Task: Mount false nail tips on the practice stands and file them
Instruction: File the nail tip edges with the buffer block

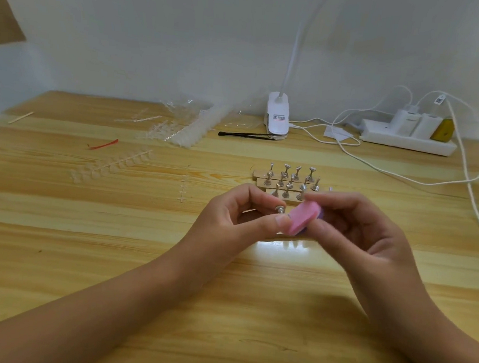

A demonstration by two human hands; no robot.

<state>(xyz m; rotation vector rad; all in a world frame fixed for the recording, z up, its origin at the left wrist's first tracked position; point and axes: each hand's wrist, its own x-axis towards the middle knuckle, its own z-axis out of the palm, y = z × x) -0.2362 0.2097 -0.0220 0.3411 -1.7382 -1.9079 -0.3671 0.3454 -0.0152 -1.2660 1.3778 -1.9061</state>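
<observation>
My left hand (238, 218) pinches a small metal practice stand (280, 209) between thumb and fingers, above the table. My right hand (362, 232) holds a pink nail file block (304, 217) with a purple underside, pressed against the tip of that stand. Whether a nail tip sits on the held stand is hidden by the file. Just behind my hands, several metal stands (289, 179) stand upright on wooden bars (261, 173). Strips of clear false nail tips (112, 165) lie on the table to the left.
A heap of clear tip strips and plastic wrap (185, 129) lies at the back. Black tweezers (247, 135) rest by a white clip lamp (277, 116). A power strip (408, 136) with chargers and white cables (403, 178) fills the back right. A red scrap (103, 145) lies left.
</observation>
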